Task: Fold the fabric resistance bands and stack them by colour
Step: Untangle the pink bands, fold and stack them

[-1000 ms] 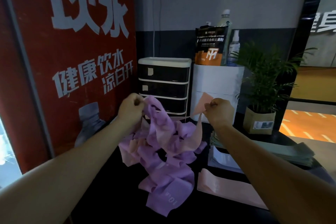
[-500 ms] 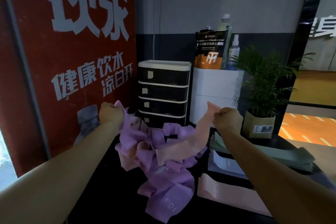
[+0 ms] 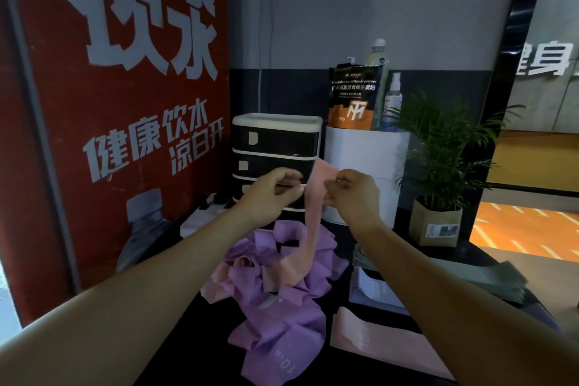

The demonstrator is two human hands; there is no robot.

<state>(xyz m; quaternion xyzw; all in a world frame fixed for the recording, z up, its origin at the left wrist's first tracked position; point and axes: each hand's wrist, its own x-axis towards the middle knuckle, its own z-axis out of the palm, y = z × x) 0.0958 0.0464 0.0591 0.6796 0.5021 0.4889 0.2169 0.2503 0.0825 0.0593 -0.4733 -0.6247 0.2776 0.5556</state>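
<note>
Dark and glossy, the surface (image 3: 316,363) sits in a dim corner, and on it we see the pink band (image 3: 314,197) rising in a long strip from a tangled heap of purple bands (image 3: 282,301), its lower part curving down into that pile. Both of our arms reach forward and upward, the hands raised above the heap and close together in front of the drawers. Our left hand (image 3: 272,189) has its fingers curled, thumb and fingertips pinching the left edge of the pink band near its top. Our right hand (image 3: 352,193) is likewise curled, pinching the right edge of the same strip, so the band's upper end stands between the two hands with a corner poking up above them. More pink fabric shows tucked among the purple at the left of the heap. Nearer us on the right, a folded pink band (image 3: 385,341) lies flat on the surface, apart from the heap. Further right lies a stack of grey-green bands (image 3: 498,279). Behind the hands stands a black drawer unit (image 3: 277,141) with a white container (image 3: 366,160) beside it, carrying an orange and black pouch (image 3: 355,97) and bottles. A potted plant (image 3: 438,172) stands to the right, a red poster (image 3: 125,103) to the left.
</note>
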